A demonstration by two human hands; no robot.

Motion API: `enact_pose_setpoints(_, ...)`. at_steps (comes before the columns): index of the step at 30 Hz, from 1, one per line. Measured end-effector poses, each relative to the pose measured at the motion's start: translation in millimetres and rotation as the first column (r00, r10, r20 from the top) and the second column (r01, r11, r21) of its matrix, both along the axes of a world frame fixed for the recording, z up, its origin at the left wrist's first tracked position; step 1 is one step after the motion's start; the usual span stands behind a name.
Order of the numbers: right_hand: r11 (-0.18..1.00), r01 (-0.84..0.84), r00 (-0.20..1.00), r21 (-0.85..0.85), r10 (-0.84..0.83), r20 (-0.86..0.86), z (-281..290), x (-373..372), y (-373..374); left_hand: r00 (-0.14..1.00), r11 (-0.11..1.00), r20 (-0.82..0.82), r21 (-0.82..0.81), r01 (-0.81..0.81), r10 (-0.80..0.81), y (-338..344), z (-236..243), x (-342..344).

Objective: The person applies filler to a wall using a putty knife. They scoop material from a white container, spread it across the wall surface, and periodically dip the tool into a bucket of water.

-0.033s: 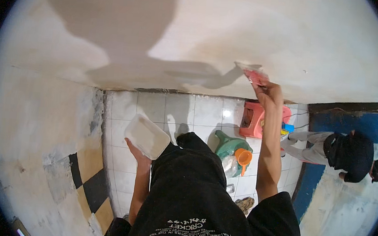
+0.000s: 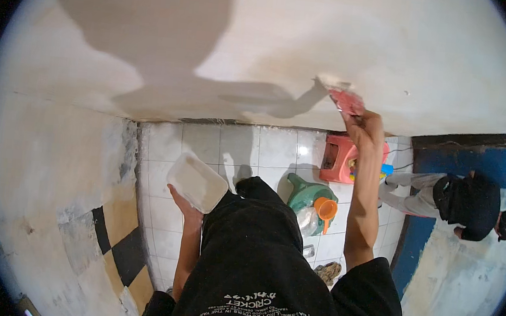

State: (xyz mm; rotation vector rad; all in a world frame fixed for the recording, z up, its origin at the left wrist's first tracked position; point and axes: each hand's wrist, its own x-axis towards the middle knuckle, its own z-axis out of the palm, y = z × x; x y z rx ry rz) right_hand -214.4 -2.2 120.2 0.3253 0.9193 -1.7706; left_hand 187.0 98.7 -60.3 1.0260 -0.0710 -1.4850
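My right hand is closed around a red putty knife. The knife's wide edge lies against the pale, plastered wall ahead of me, smeared with whitish filler. Low on the left, my left hand supports a white rectangular plastic tub from beneath and along its side. The tub is tilted, and its inside looks white; how much filler it holds I cannot tell. Most of the left fingers are hidden under the tub.
Right of my legs stand a pink plastic stool and a green basin with an orange dipper. A co-worker in dark top stands far right by a blue-and-white wall. A patchy wall rises on my left.
My right hand and the putty knife have shifted slightly to the right, with the blade a little higher on the wall. The left hand and tub stay put.
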Motion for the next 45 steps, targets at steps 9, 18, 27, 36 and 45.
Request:
enact_pose_setpoints(9,0.983,-0.078,0.990,0.164,0.095,-0.103,-136.7,-53.6,41.5,1.000,0.999,-0.007,-0.044,0.024,-0.024,-6.7,-12.6,-2.9)
enact_pose_setpoints(18,0.988,-0.134,0.982,0.070,0.142,-0.126,-303.8,-184.2,-38.0,0.997,0.999,0.073,-0.033,0.023,-0.020,-21.9,22.0,-29.5)
enact_pose_setpoints(27,0.998,0.067,0.970,-0.006,-0.067,-0.235,-77.2,-82.4,42.4,0.999,1.000,0.048,-0.025,0.003,-0.002,-31.1,13.5,-14.8)
enact_pose_setpoints(36,0.970,-0.206,0.978,0.127,0.208,0.004,-334.6,-119.4,-18.0,0.992,0.996,0.099,-0.032,-0.079,0.082,-37.3,18.7,-16.4)
enact_pose_setpoints(45,0.996,-0.093,0.993,-0.012,0.092,-0.080,-196.5,-96.0,-30.6,0.977,0.982,0.102,0.004,-0.187,0.185,-20.0,30.1,-1.4)
